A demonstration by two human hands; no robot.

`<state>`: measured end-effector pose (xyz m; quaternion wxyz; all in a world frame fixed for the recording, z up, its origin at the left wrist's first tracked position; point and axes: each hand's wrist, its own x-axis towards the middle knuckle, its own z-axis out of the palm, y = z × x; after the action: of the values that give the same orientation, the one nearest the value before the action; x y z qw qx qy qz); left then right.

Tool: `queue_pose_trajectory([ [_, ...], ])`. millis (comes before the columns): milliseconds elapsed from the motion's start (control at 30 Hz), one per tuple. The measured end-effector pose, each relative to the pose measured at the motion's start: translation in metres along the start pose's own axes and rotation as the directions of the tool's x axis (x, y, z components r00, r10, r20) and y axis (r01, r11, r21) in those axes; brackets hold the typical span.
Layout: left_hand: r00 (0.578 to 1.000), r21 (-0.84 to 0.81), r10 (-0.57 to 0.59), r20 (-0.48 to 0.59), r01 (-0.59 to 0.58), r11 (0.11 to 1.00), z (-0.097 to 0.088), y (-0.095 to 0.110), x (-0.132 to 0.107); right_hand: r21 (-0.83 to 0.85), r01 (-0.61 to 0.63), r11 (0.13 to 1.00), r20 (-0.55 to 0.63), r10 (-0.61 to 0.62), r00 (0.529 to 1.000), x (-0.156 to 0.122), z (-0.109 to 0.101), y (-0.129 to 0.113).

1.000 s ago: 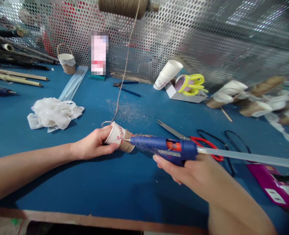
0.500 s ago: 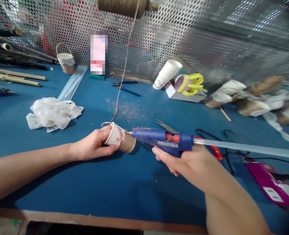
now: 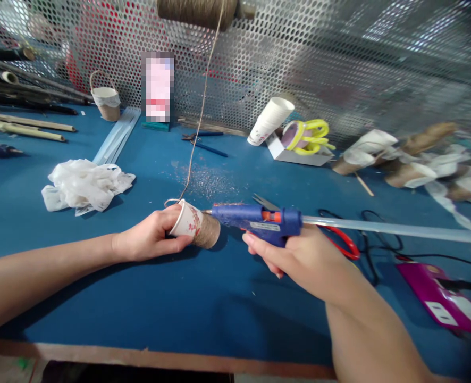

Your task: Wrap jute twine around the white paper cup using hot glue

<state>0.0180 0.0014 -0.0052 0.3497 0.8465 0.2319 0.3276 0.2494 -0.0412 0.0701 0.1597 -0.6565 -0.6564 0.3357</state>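
Observation:
My left hand (image 3: 156,234) is closed round the rim end of a paper cup (image 3: 188,219), which lies tilted just above the blue table. Twine (image 3: 209,232) covers the cup's lower part, while the printed upper part is bare. In my right hand (image 3: 295,252) is a blue glue gun (image 3: 255,219), its nozzle at the far side of the cup by the twine's edge; whether it touches is hard to see. A long clear glue stick (image 3: 379,227) sticks out of its back. A strand of twine (image 3: 198,127) runs from the cup up to a spool (image 3: 199,11).
Scissors (image 3: 341,242) lie partly behind my right hand, near black cords and a purple power strip (image 3: 438,292). Pliers (image 3: 205,143), stacked paper cups (image 3: 270,121), a white plastic bundle (image 3: 86,183) and a small basket (image 3: 106,101) stand or lie farther back.
The glue gun and my right hand have shifted left, and the nozzle has moved along behind the cup. My left hand and the cup stay nearly where they were.

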Motion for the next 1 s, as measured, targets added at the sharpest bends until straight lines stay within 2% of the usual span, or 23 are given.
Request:
queue_pose_trajectory([
  [333, 1.0, 0.016, -0.019, 0.006, 0.019, 1.0, 0.0, 0.001, -0.001, 0.211, 0.062, 0.975, 0.091, -0.083, 0.992, 0.014, 0.0, 0.01],
  [433, 0.999, 0.03, -0.033, -0.008, 0.033, 0.999, 0.0, 0.001, -0.002, 0.243, 0.078, 0.967, -0.03, -0.073, 0.997, 0.025, -0.005, 0.018],
  [533, 0.999, 0.05, -0.043, -0.028, 0.044, 0.998, -0.001, 0.002, -0.003, 0.147, 0.036, 0.989, -0.232, -0.001, 0.973, 0.045, -0.013, 0.026],
  [667, 0.999, 0.066, 0.012, -0.036, -0.009, 0.998, -0.001, 0.004, -0.004, 0.003, -0.103, 0.995, -0.35, 0.098, 0.932, 0.076, -0.022, 0.036],
  [800, 0.998, 0.062, 0.052, -0.037, -0.05, 0.997, -0.001, 0.006, -0.005, -0.114, -0.265, 0.957, -0.355, 0.21, 0.911, 0.104, -0.025, 0.046],
  [1000, 0.997, 0.064, 0.062, -0.041, -0.06, 0.996, -0.001, 0.006, -0.005, -0.263, -0.357, 0.896, -0.343, 0.259, 0.903, 0.129, -0.027, 0.052],
])
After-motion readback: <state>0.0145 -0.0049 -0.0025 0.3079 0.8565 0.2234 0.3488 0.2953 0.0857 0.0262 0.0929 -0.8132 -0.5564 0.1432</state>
